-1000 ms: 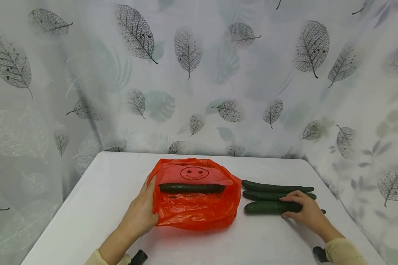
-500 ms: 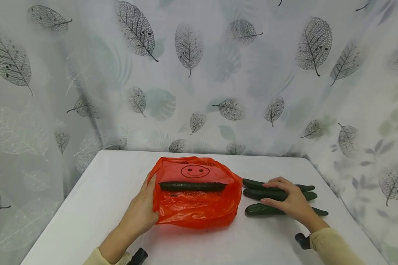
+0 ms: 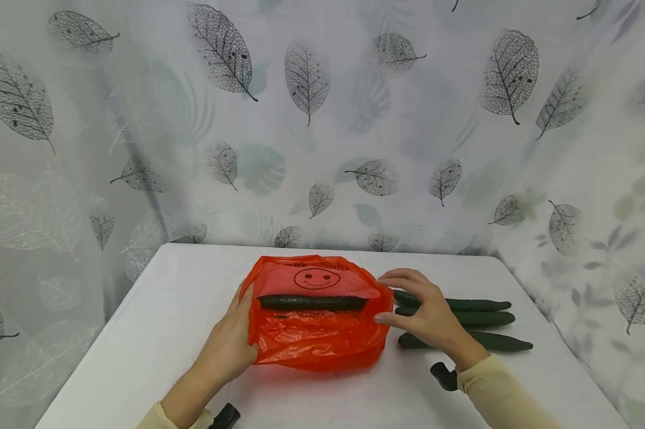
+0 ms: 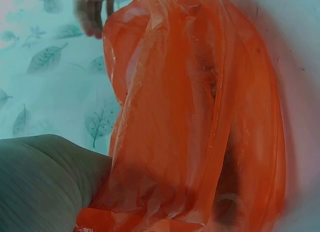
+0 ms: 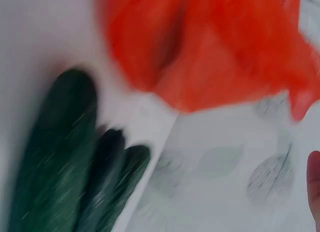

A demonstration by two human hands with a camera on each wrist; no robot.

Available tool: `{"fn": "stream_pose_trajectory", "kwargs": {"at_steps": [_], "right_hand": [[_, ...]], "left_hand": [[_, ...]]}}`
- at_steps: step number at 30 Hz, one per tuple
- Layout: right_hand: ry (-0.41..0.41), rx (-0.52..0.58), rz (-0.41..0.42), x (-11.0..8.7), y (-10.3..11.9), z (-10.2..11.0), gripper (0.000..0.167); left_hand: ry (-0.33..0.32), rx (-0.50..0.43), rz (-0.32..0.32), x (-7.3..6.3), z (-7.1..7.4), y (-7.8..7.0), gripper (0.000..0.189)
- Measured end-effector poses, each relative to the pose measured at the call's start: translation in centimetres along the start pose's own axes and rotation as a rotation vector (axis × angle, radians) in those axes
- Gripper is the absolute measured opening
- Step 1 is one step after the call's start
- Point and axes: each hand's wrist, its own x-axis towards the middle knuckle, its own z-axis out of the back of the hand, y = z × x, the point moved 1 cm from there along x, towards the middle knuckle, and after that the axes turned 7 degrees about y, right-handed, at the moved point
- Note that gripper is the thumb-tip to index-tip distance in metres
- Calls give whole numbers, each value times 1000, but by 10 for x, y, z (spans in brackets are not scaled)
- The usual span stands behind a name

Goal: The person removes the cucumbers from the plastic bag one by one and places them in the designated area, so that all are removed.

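Note:
A red plastic bag point(image 3: 322, 345) with a smiley face printed on it lies mouth toward me in the head view. One dark green cucumber point(image 3: 313, 303) lies across its opening. My left hand point(image 3: 227, 338) grips the bag's left side, thumb in front and fingers partly hidden by the plastic. At the opposite side, my right hand point(image 3: 427, 313) is spread, its fingertips right at the bag's right rim and no cucumber in it. Behind that hand are three cucumbers side by side, the nearest cucumber point(image 3: 502, 342) a little apart from the middle cucumber point(image 3: 486, 320) and far cucumber point(image 3: 480, 305).
Everything lies on a white table point(image 3: 140, 333), whose back edge runs close to a curtain point(image 3: 322, 137) printed with leaves. Dark wrist devices sit under both sleeves, such as the right device point(image 3: 443, 376).
My right hand has let go of the nearest cucumber and moved left, over the cucumbers, to the bag's right rim. My left hand keeps its grip on the bag.

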Motion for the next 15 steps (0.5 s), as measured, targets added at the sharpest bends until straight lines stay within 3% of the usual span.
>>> {"fn": "stream_pose_trajectory", "kwargs": {"at_steps": [6, 10, 15], "right_hand": [[67, 97, 42, 20, 23, -19, 60], [108, 181, 19, 29, 34, -31, 59], [141, 394, 48, 40, 44, -42, 52]], "left_hand": [[2, -2, 3, 0, -1, -1, 104], [-2, -1, -8, 1, -2, 0, 104], [2, 3, -13, 1, -2, 0, 106]]}}
